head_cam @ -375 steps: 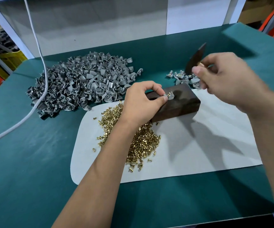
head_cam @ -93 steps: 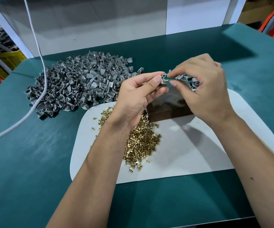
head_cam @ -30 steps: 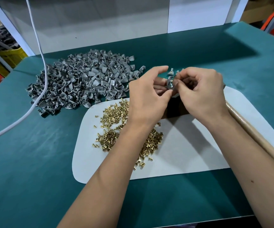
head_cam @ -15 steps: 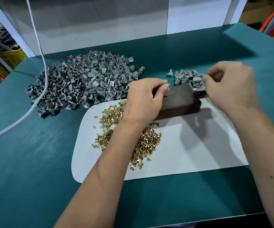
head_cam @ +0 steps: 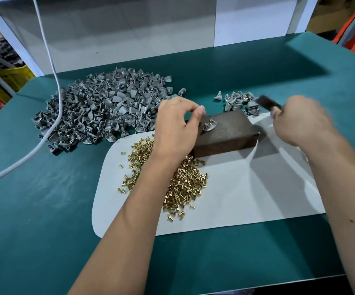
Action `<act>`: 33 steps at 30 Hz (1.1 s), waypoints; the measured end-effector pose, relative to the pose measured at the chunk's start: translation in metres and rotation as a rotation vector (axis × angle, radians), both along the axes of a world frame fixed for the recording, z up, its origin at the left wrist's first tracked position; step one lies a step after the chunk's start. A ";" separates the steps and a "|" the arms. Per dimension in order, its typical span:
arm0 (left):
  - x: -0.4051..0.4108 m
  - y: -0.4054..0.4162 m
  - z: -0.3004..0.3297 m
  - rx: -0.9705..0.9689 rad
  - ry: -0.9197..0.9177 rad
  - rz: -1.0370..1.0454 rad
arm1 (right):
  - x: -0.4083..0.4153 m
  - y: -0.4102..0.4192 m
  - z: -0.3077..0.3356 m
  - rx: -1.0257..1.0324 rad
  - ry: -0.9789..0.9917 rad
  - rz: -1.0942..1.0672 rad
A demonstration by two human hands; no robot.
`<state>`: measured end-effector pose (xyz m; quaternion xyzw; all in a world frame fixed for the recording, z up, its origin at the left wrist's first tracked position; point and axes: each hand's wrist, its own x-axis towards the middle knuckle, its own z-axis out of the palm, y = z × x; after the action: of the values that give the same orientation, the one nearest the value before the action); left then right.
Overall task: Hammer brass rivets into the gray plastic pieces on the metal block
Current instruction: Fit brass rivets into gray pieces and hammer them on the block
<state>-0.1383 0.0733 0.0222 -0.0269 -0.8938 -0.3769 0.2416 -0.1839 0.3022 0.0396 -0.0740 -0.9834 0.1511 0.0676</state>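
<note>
A dark metal block (head_cam: 229, 133) lies on a white mat (head_cam: 246, 199). One gray plastic piece (head_cam: 209, 125) with a brass rivet standing in it sits on the block's left part. My left hand (head_cam: 177, 128) rests over the block's left end with its fingers loosely curled. Its fingertips are just left of the piece and hold nothing. My right hand (head_cam: 300, 122), blurred, grips a hammer; the dark head (head_cam: 267, 103) hangs beyond the block's far right corner. Loose brass rivets (head_cam: 185, 184) lie heaped on the mat under my left forearm.
A big heap of gray plastic pieces (head_cam: 108, 111) covers the green table (head_cam: 44, 209) at the back left. A small group of riveted pieces (head_cam: 238, 101) lies behind the block. A white cable (head_cam: 54, 81) crosses the heap's left side.
My left hand has let go of the gray piece, which now sits uncovered on the block. My right hand has lifted the hammer head into view behind the block.
</note>
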 end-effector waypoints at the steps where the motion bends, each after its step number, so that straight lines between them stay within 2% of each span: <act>1: 0.000 0.000 0.001 0.023 -0.001 0.003 | -0.001 0.000 0.003 -0.072 0.027 0.007; 5: 0.004 -0.001 0.003 0.071 -0.085 -0.060 | 0.001 -0.006 0.016 -0.413 0.113 0.090; 9: 0.006 -0.008 0.004 0.078 -0.152 -0.131 | 0.012 -0.021 0.031 -0.467 0.177 0.260; 14: 0.004 -0.008 0.001 0.139 -0.201 -0.125 | 0.021 -0.038 0.039 -0.586 0.112 0.395; 17: 0.002 -0.009 0.000 0.162 -0.202 -0.135 | 0.028 -0.044 0.041 -0.527 0.090 0.489; 23: 0.003 -0.010 0.001 0.131 -0.172 -0.143 | 0.035 -0.053 0.033 -0.153 0.012 0.533; 30: 0.003 -0.010 0.000 0.176 -0.167 -0.171 | 0.035 -0.055 0.044 -0.064 -0.032 0.553; 33: 0.002 -0.011 0.000 0.200 -0.187 -0.180 | 0.038 -0.053 0.056 -0.098 0.061 0.535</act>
<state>-0.1360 0.0623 0.0222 -0.0475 -0.8645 -0.4848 0.1241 -0.1460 0.2489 0.0951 0.1900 -0.9570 0.2133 0.0514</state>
